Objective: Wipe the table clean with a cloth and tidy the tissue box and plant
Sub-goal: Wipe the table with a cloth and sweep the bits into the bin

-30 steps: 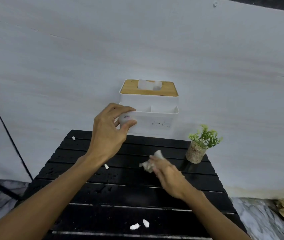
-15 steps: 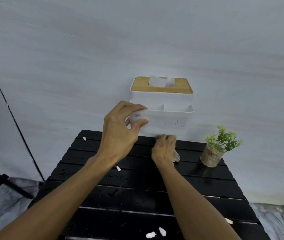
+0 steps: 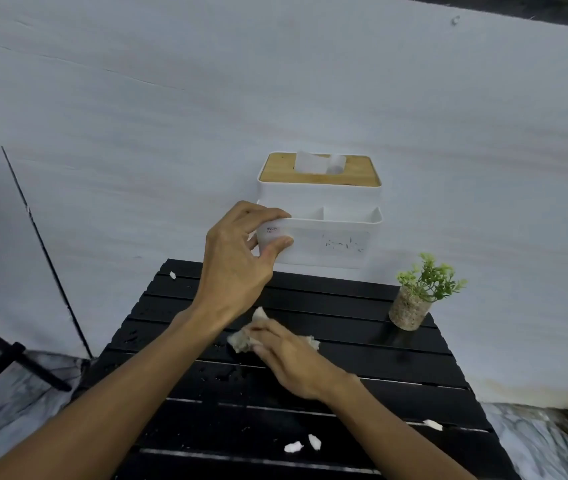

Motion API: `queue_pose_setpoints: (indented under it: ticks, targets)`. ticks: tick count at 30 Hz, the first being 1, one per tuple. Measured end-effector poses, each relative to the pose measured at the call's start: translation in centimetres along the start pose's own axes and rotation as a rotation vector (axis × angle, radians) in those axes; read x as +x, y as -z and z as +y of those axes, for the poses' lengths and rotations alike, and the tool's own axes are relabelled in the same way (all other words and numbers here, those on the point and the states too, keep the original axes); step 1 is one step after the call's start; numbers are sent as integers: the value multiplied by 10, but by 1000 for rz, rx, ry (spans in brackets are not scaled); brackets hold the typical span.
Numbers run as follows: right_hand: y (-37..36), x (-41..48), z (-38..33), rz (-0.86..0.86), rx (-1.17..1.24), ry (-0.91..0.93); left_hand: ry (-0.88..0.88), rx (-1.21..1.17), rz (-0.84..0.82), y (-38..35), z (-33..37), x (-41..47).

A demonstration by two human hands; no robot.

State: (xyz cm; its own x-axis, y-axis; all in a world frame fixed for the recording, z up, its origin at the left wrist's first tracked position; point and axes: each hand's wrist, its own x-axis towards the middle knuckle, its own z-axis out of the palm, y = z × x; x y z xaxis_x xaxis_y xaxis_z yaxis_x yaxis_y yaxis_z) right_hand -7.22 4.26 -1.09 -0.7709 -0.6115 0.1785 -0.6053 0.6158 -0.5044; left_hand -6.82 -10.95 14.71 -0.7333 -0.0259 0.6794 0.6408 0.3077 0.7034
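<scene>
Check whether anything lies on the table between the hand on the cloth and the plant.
Nothing visible does. Only bare black slats lie between the right hand, on the cloth, and the plant; white scraps sit nearer the front edge.

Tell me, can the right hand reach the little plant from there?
Probably yes. The right hand presses the cloth flat on the table, and nothing stands between it and the plant on that side.

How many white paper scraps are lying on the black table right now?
4 scraps: one at the far left corner, two together near the front, one toward the right edge. The arms may hide more.
</scene>
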Motion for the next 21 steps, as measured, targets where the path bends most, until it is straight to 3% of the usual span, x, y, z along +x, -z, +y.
queue_pose_setpoints:
  ticks: [3,7,10,15,21]
  targets:
    - [13,-36,-9,13,95,-6,1,0,1,3,5,-3]
    - [47,-52,3,289,300,-194,4,-7,-6,7,7,-11]
    - [58,-41,43,429,129,-304,12,10,-10,6,5,-16]
    - [28,-14,79,182,-213,-379,6,58,-21,0,-4,-26]
    - [26,-53,26,22,-104,-146,7,64,-61,-13,-20,-41]
